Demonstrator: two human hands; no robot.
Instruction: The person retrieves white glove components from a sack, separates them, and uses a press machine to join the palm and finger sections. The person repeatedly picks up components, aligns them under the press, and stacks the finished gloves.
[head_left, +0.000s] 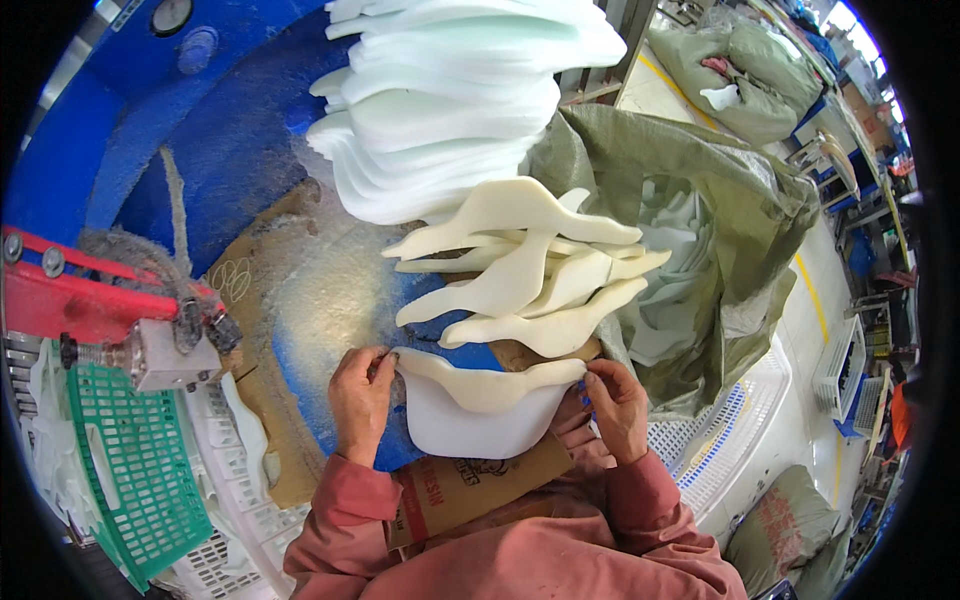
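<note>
My pink sleeves (480, 555) come up from the bottom edge, and a piece of brown cardboard (470, 490) lies across my lap just under my hands. My left hand (358, 395) pinches the left tip of a cream foam piece (480, 385), fingers pressed together on its edge. My right hand (615, 400) pinches the right tip of the same piece, thumb and fingers closed on it. Behind the cream piece, touching it, sits a white foam piece (465, 430) with a rounded lower edge, and I hold the two together, stretched between my hands, above the blue surface (300, 350).

Just beyond my hands a loose pile of cream foam pieces (530, 270) fans out on the surface, their narrow tips pointing left. Farther on stands a taller stack of white foam pieces (450, 100), leaning against the blue machine body (190, 130). White dust covers the surface between the pile and a worn brown cardboard sheet (260, 270).

To my left a red machine part (80, 290) with a metal fitting (170, 355) reaches in, above a green plastic crate (130, 470) and white crates (230, 480). To my right an open grey-green woven sack (720, 220) holds more white pieces, and a white crate (740, 420) lies below it. Another filled sack (750, 70) lies farther back on the floor.
</note>
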